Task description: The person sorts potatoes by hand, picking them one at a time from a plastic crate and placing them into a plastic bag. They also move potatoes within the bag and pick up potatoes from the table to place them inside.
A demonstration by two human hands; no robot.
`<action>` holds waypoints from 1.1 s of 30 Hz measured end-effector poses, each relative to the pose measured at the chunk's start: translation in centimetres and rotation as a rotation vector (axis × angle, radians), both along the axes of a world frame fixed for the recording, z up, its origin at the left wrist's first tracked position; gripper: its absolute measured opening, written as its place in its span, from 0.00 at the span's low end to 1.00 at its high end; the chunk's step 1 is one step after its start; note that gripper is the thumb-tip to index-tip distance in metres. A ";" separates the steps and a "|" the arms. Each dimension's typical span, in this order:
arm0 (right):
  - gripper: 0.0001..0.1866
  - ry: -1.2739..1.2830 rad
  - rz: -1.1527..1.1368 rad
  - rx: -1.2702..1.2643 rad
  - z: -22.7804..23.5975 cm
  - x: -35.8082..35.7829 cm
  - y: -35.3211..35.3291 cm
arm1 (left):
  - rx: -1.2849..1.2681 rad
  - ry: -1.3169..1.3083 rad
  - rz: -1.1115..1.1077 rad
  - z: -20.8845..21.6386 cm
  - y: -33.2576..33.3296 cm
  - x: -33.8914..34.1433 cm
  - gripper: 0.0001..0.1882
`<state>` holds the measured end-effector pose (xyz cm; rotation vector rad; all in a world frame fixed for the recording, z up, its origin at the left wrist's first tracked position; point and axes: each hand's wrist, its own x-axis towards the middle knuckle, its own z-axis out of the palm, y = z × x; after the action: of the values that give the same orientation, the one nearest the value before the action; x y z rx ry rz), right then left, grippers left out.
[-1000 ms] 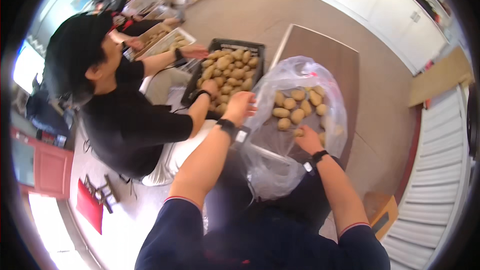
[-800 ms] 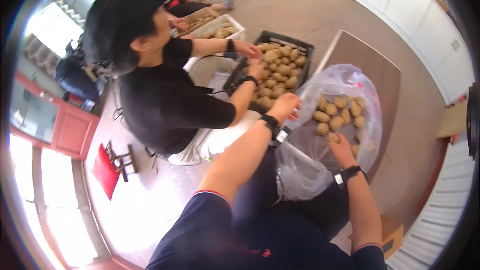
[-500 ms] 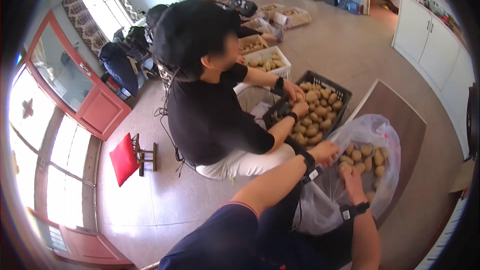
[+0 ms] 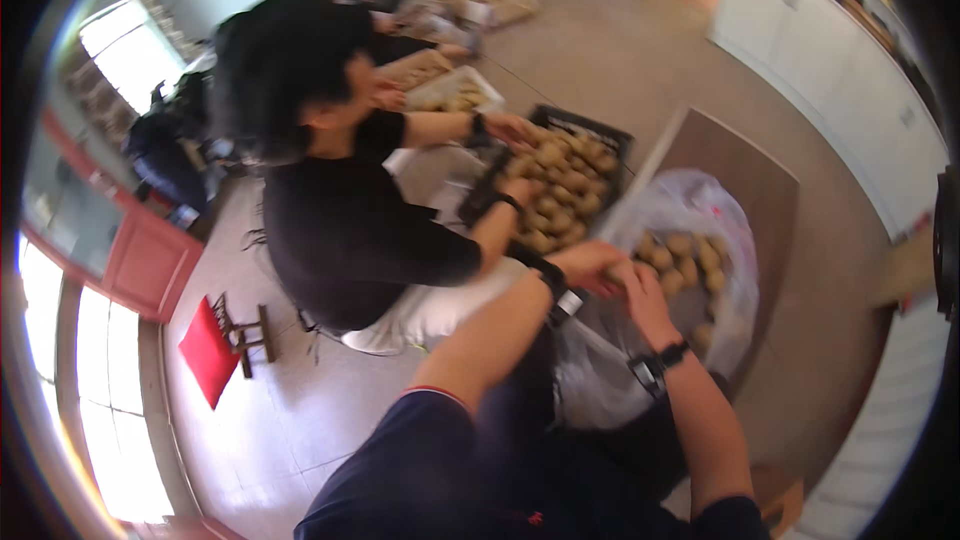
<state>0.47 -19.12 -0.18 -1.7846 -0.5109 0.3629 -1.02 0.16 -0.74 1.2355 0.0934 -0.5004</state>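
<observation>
A translucent plastic bag [image 4: 735, 315] stands with its mouth wide, several tan potatoes [image 4: 685, 270] lying inside. Over its left side my left hand [image 4: 588, 266] and my right hand [image 4: 645, 302] meet, fingertips touching or nearly so. Both look closed, but motion blur and the fingers themselves hide what is between them. Each wrist wears a dark band with a small device. Just beyond my left hand is a black crate [image 4: 622, 140] heaped with potatoes, where a co-worker's two hands [image 4: 515, 160] are among the potatoes.
To my left sits the co-worker in a black shirt [image 4: 350, 230]. A brown board [image 4: 770, 190] lies beneath and beyond the bag. A red-seated stool [image 4: 208, 352] stands on the floor at left. Farther off are a white crate [image 4: 485, 90] of potatoes and white cabinets [image 4: 830, 70] at right.
My right hand has left the potatoes in the bag and moved left and up to meet my left hand. The whole view has shifted, with the scene now farther left and up.
</observation>
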 end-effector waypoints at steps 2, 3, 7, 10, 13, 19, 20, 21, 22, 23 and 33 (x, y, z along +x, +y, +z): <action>0.20 0.197 0.030 0.000 1.3 -0.5 0.5 | 0.116 -0.123 -0.011 -0.8 2.2 -0.1 0.18; 0.20 0.209 0.004 0.015 0.3 -0.1 -0.2 | 0.003 0.010 0.095 -0.6 1.6 0.3 0.18; 0.21 -0.009 -0.106 -0.149 -4.1 1.3 -3.6 | -0.270 0.091 0.313 -0.7 2.4 1.7 0.15; 0.20 -0.152 -0.214 -0.283 -6.5 2.1 -6.8 | -0.307 0.156 0.647 -2.0 3.4 1.9 0.15; 0.19 -0.319 -0.299 -0.497 -7.0 3.0 -8.5 | -0.324 0.290 0.769 -3.1 5.8 1.8 0.17; 0.20 -0.390 -0.528 -0.690 -7.2 5.1 -11.9 | -0.318 0.255 0.886 -3.9 5.8 2.0 0.16; 0.20 -0.391 -0.511 -0.674 -7.0 5.1 -11.9 | -0.303 0.219 0.903 -4.0 6.0 1.9 0.16; 0.21 -0.368 -0.558 -0.703 -7.0 5.1 -12.6 | -0.290 0.255 0.938 -3.7 4.9 2.3 0.16; 0.22 -0.348 -0.593 -0.719 -6.6 5.1 -12.5 | -0.276 0.261 0.954 -3.7 5.2 2.2 0.16; 0.22 -0.349 -0.578 -0.705 -6.3 5.2 -12.2 | -0.268 0.245 0.969 -3.8 5.6 1.8 0.17; 0.26 -0.147 -0.679 -0.780 -5.4 7.1 -13.0 | -0.227 0.242 0.995 -4.7 6.8 1.5 0.16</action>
<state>7.60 -32.10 -5.58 -2.6127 0.2033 -0.0734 0.46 6.97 -5.40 0.7664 0.7911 0.2130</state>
